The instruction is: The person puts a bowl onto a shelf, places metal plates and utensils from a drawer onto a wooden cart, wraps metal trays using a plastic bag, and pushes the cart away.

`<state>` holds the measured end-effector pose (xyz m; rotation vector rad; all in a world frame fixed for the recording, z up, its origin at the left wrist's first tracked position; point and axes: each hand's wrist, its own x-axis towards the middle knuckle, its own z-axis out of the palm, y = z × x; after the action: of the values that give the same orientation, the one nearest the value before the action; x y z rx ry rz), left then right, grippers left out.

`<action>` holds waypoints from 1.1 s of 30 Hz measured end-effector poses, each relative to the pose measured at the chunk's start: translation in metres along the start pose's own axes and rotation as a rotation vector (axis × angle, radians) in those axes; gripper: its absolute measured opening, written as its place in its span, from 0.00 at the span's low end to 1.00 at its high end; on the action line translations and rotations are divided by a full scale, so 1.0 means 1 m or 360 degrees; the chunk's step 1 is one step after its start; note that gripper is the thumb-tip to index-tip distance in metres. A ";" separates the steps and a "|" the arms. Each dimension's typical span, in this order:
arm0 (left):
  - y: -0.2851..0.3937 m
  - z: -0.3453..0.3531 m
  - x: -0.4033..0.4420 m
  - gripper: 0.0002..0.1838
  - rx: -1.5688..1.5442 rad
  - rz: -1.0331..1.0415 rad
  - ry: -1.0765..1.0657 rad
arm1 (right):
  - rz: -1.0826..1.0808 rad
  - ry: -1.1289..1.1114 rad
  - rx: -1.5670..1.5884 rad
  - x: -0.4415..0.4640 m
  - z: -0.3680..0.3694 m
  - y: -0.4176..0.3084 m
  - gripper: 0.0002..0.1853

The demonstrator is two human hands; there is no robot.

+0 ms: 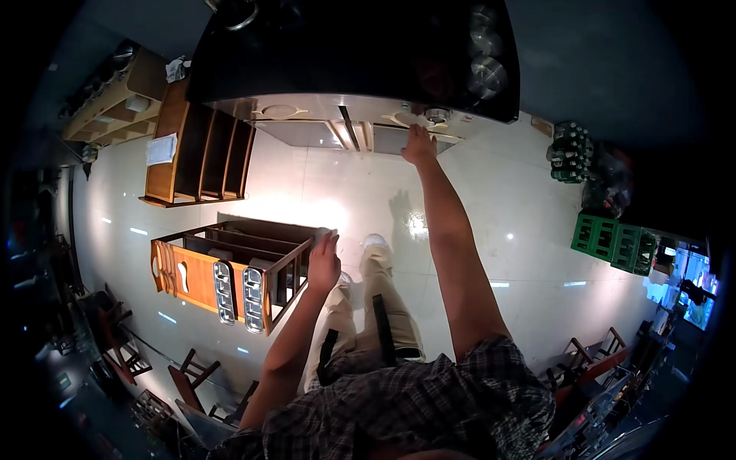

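My right hand (418,146) reaches forward to the pale front of a black-topped counter (353,54), fingers stretched out. Its fingertips are by the front's upper edge, just below a round metal knob (437,115); whether they touch it I cannot tell. Below that edge is a framed cabinet door (391,138). My left hand (325,261) is lower down, fingers extended and apparently holding nothing, beside the corner of a wooden trolley (201,277). Two metal compartment trays (223,293) lie on the trolley's top.
Another wooden shelf unit (165,175) with a white cloth (161,149) stands at the left. Several glass or metal bowls (487,77) sit on the counter's right end. Green bottles (570,153) and green crates (594,236) are on the right, wooden chairs (192,376) behind at left.
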<state>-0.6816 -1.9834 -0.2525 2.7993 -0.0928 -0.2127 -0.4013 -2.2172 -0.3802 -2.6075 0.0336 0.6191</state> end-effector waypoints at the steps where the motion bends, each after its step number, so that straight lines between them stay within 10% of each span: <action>1: 0.000 -0.002 -0.002 0.26 0.0039 -0.0003 0.0006 | 0.0002 -0.0016 0.0006 -0.004 0.000 -0.003 0.40; 10: 0.043 -0.009 0.047 0.33 0.0191 0.0124 0.0026 | 0.0045 0.0044 -0.0200 -0.089 0.022 -0.025 0.37; 13: 0.053 -0.008 0.071 0.34 0.0250 0.0160 -0.0019 | 0.0086 -0.0453 0.0152 -0.113 -0.007 -0.029 0.30; 16: 0.063 -0.017 0.086 0.34 0.0152 0.0245 0.0020 | -0.0205 0.0878 0.0099 -0.120 0.004 -0.014 0.28; 23: 0.059 -0.026 0.077 0.35 0.0445 0.0324 -0.0144 | 0.0002 0.0166 -0.0035 -0.148 0.017 -0.001 0.34; 33: 0.003 -0.015 0.134 0.32 0.0588 0.0309 -0.1074 | 0.0140 0.0548 0.0093 -0.214 0.057 -0.012 0.20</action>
<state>-0.5471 -1.9936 -0.2560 2.9059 -0.6104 -1.1848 -0.6155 -2.1987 -0.3278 -2.6349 0.2715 0.1879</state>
